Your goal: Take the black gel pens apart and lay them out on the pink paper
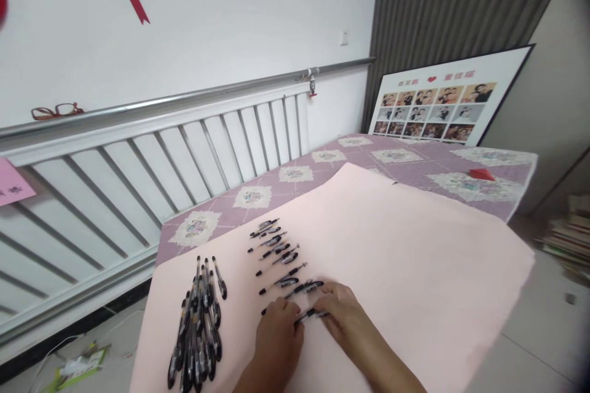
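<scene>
A slim black-and-clear plastic pen is held low over the large pale pink paper sheet, at the near end of the row of laid-out black pens. It is grasped from both sides. The left hand is closed around its left end, and its right end is pinched by the fingertips of the right hand. How tightly it is held cannot be told. A loose pile of black pens lies well apart to the left on the same sheet, which is spread over the table covered in purple patterned cloth.

For the step to be done well, the pen is best held level and turned to the same slant as the pens in the row, with a matching gap left. A light grip at the ends is advised, so that the nearest laid pen, just beside the right fingers, is not knocked. The thin sheet could be dragged by the wrists, so pressure on it is best avoided.
</scene>
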`<control>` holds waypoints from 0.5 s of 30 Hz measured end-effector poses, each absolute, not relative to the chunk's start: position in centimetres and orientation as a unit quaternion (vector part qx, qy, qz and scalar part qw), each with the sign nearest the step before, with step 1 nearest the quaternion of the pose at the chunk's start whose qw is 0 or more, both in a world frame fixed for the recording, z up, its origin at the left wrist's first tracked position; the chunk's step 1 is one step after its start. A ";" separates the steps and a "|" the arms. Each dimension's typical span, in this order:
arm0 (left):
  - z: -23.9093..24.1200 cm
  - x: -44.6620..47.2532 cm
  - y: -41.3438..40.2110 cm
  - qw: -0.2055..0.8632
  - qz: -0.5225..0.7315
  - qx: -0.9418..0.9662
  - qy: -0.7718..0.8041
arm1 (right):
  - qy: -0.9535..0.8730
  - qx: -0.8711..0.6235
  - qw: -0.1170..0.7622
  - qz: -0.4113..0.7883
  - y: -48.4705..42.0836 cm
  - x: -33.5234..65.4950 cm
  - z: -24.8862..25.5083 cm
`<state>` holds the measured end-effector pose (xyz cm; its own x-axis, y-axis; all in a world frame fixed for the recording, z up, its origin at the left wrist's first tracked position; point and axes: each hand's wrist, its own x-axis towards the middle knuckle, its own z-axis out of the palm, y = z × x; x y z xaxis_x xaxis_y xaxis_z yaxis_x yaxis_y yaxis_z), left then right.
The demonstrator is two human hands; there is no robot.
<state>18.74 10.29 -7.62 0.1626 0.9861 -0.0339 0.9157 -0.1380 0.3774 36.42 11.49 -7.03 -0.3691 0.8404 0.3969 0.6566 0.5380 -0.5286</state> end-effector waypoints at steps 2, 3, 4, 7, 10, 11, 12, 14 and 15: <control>-7.8 18.5 10.2 0.155 0.108 0.743 0.642 | -0.816 -0.463 0.314 0.141 11.6 36.2 -7.4; -7.8 18.5 10.2 0.154 0.104 0.742 0.644 | -0.814 -0.469 0.312 0.139 11.7 36.2 -7.7; -7.8 18.5 10.2 0.154 0.101 0.741 0.646 | -0.810 -0.478 0.311 0.136 11.8 36.3 -8.0; -7.7 18.5 10.3 0.155 0.093 0.740 0.648 | -0.794 -0.518 0.291 0.127 12.1 36.8 -8.6; -7.4 18.6 10.4 0.154 0.088 0.741 0.648 | -0.788 -0.544 0.258 0.126 12.3 37.2 -9.0; -7.3 18.6 10.4 0.153 0.084 0.741 0.649 | -0.789 -0.545 0.254 0.128 12.4 37.2 -9.1; -7.2 18.6 10.5 0.152 0.078 0.741 0.649 | -0.790 -0.543 0.254 0.130 12.5 37.2 -9.2; -7.0 18.7 10.5 0.152 0.066 0.740 0.651 | -0.790 -0.539 0.259 0.133 12.7 37.2 -9.5; -7.0 18.7 10.6 0.152 0.062 0.740 0.653 | -0.790 -0.538 0.262 0.133 12.8 37.1 -9.6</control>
